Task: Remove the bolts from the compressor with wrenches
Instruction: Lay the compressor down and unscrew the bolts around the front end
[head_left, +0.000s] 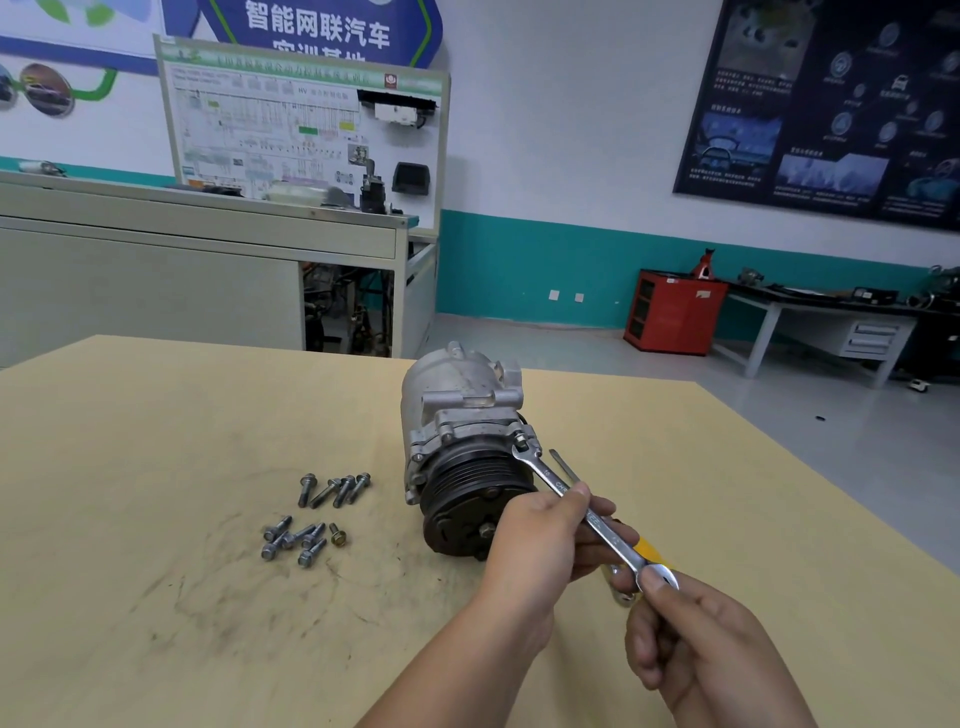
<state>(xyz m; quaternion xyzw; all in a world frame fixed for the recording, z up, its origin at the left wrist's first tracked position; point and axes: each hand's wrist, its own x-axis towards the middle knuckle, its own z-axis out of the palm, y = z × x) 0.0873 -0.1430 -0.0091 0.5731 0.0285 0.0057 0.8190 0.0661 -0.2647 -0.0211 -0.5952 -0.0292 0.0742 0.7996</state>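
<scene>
- Head view: the compressor (462, 415) lies on its side on the yellow table (156, 467), right of centre, with its dark grooved pulley (467, 483) facing the person.
- A cast metal body like this is probably heavy and rigid. It should sit steady under a moderate pull, though on its rounded side it could roll if the pull is hard.
- The wrench (550, 475) has its open end seated on a bolt (521, 440) at the upper right flange, and its shank slants down toward the person.
- The left hand (540, 540) has its fingers curled round the middle of the shank, with the thumb on top.
- The right hand (696, 639) pinches the ring end between thumb and fingertips and holds nothing else.
- Bare polished steel looks slippery. The far end of the wrench gives the most leverage, and a hand on the housing would steady the part.
- The open end grips only two flats, so it could slip off if it tilts.
- Loose bolts (311, 514) lie in two clusters on the table left of the compressor, well apart from it.
- A yellow-handled screwdriver (563, 464) lies just behind the wrench, partly hidden by the hands.
</scene>
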